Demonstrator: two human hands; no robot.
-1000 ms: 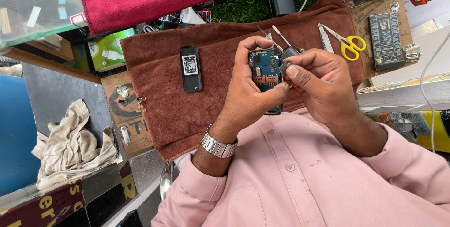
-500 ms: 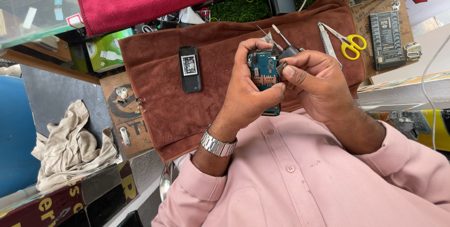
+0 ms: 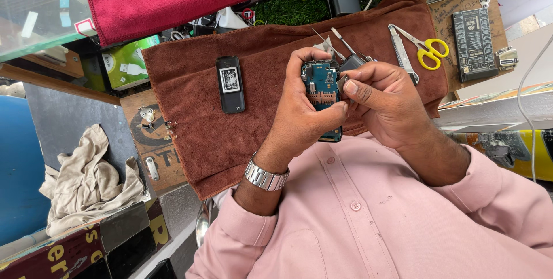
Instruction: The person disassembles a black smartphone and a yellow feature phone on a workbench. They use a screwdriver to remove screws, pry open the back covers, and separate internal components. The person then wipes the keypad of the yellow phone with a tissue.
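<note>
Blue circuit board point(image 3: 322, 86) held upright above the brown cloth point(image 3: 259, 112), near the desk's middle. Left hand point(image 3: 302, 115) wrapped round it, fingers point(image 3: 311, 55) curled over the top edge, thumb pressed on its face. Right hand point(image 3: 386, 103) just beside, fingers pinching a small grey part point(image 3: 351, 63) against the board's right edge (tip hidden). Black phone cover point(image 3: 230, 84) lying well apart leftward; yellow scissors point(image 3: 423, 46) toward the right edge.

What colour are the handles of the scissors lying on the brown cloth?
Bright yellow. The scissors show in the head view, beyond the hands.
</note>
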